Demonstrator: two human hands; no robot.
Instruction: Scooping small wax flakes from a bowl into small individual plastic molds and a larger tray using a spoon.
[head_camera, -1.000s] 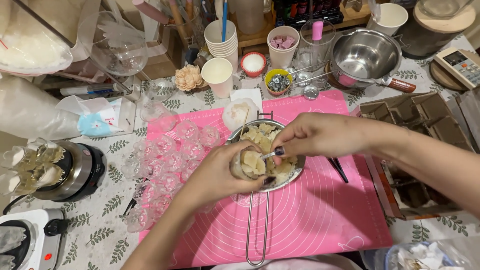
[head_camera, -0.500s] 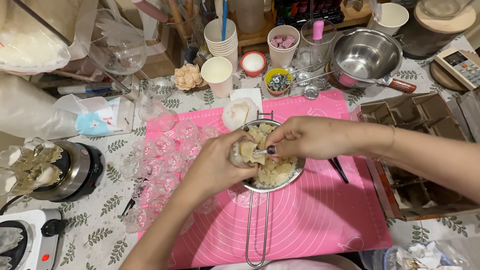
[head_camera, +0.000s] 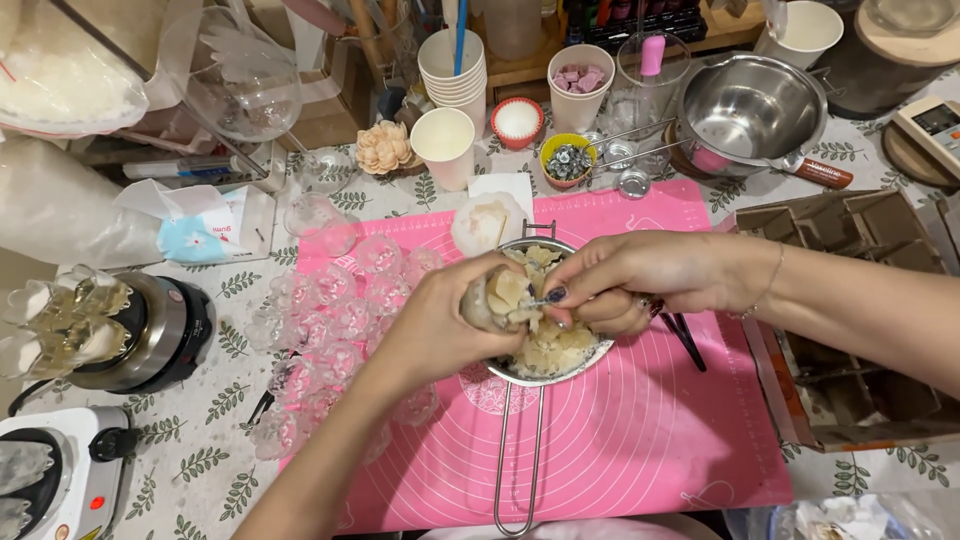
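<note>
Head view: your left hand (head_camera: 440, 325) cups a small clear mould (head_camera: 497, 297) over the metal strainer (head_camera: 545, 350); right hand (head_camera: 625, 280) fingers pinch pale wax chunks (head_camera: 550, 345) — light, brittle-looking; cradle them, don't squeeze.

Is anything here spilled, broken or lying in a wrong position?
Nothing looks spilled or broken. The left hand holds a small clear cup over the metal strainer while the right hand fills it with pale chunks. Only the clear cups on the pink mat lie jumbled, not in rows.
</note>
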